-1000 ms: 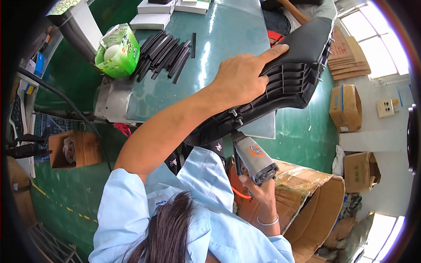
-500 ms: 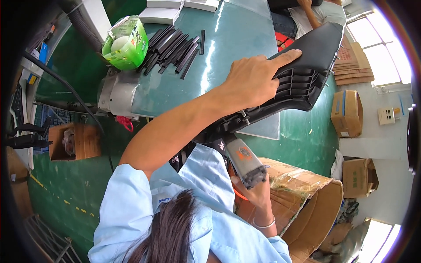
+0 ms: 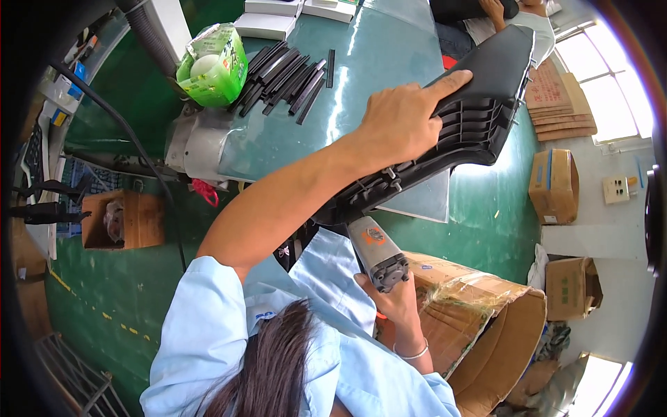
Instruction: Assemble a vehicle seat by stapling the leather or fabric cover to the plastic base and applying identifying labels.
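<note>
A long black seat (image 3: 499,66), smooth on its upper part and with a ribbed plastic underside and metal studs, slants across in front of me. My left hand (image 3: 399,124) grips it near the middle, the index finger stretched along the smooth surface and the other fingers curled at the ribs. My right hand (image 3: 396,300) is closed round a grey staple gun (image 3: 375,251) with an orange label and a dark end cap. The tool's far end meets the seat's near end, and its tip is hidden there. Part of the right hand's grip lies hidden under the tool.
On the green-topped table (image 3: 389,42) lie several black strips (image 3: 281,80) beside a green container (image 3: 212,66). A large open carton (image 3: 504,347) stands close by my right arm. Other cartons (image 3: 554,186) line the right wall. Another person (image 3: 479,31) sits beyond the table.
The staple gun and my right hand have shifted slightly up and left, with the tool tilted more toward the seat. My left hand keeps its grip. The whole view has shifted a little.
</note>
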Motion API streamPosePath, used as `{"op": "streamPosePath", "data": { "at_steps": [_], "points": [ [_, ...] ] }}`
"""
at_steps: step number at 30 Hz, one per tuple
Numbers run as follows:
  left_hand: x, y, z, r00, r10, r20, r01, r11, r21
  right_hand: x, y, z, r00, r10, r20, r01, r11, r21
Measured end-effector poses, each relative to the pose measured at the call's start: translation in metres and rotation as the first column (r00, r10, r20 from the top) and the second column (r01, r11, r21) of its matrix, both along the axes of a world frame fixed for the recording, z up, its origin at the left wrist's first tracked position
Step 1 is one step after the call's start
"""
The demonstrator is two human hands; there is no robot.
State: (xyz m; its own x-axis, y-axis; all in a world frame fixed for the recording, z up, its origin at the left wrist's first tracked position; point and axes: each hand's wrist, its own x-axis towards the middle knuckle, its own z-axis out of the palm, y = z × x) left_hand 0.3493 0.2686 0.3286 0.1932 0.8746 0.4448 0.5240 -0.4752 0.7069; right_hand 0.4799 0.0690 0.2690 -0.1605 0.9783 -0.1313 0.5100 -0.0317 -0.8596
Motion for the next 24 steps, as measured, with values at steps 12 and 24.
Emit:
{"op": "streamPosePath", "data": {
  "at_steps": [12, 24],
  "points": [
    [-0.015, -0.003, 0.002, 0.993, 0.038, 0.115, -0.034, 0.999, -0.034, 0.001, -0.004, 0.002, 0.915, -0.188, -0.358, 0.061, 0.94, -0.337],
    [-0.034, -0.015, 0.007, 0.963, 0.083, 0.255, -0.078, 0.996, -0.032, -0.009, -0.006, 0.008, 0.868, -0.259, -0.423, 0.028, 0.877, -0.479]
  ]
}}
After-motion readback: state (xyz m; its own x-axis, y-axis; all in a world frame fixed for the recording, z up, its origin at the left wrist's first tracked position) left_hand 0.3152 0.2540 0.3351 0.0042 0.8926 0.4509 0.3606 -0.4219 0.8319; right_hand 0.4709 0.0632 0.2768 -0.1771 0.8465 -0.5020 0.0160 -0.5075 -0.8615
